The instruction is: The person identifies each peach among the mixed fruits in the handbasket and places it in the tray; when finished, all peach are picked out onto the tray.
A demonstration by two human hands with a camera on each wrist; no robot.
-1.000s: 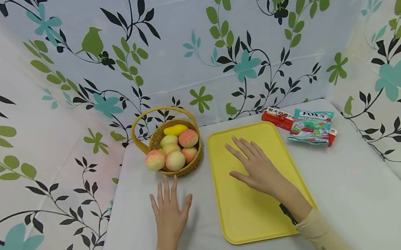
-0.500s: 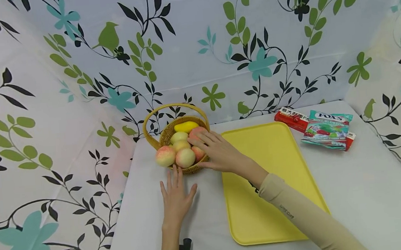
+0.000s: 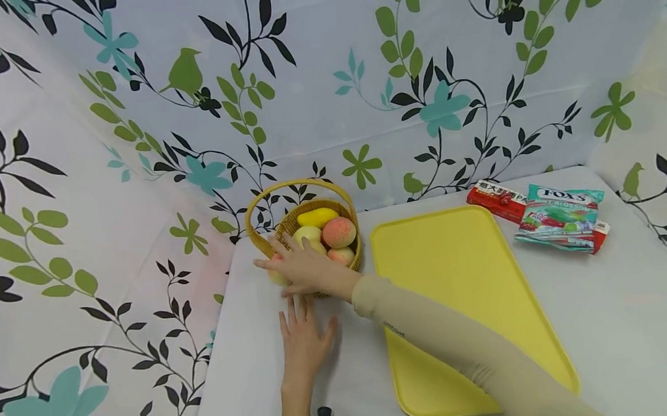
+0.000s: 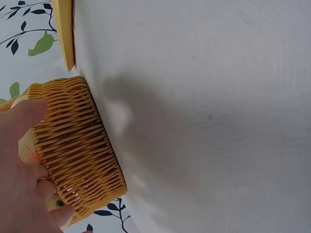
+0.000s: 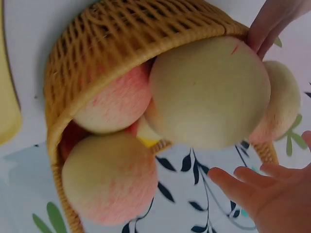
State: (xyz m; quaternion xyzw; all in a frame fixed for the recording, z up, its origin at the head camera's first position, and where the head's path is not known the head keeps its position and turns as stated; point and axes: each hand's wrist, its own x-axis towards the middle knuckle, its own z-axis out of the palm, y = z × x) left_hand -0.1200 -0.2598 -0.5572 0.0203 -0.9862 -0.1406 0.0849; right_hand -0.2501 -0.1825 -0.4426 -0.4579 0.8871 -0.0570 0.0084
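A wicker basket (image 4: pixel 80 145) with an arched handle holds several peaches (image 3: pixel 339 232) and a long yellow fruit (image 3: pixel 318 218). My right hand (image 3: pixel 309 267) reaches across over the basket's front left, fingers spread, hiding the front peaches. In the right wrist view its fingers point toward a pale peach (image 5: pixel 209 92), with a visible gap between them, and a smaller peach (image 5: pixel 282 99) leans over the rim behind it. My left hand (image 3: pixel 305 341) stays at the basket's front, fingers extended, fingertips right at the rim in the left wrist view.
A yellow tray (image 3: pixel 431 259) lies right of the basket, with my right forearm crossing above it. Beyond its far right corner, a blue-green FOX'S candy bag (image 3: pixel 560 218) lies over a red box (image 3: pixel 494 200). Patterned cloth hangs behind and along the sides.
My right hand has gone from above the tray leftward, past the basket's right-hand peaches, to its front left. The left hand has stayed before the basket. The head view has shifted slightly.
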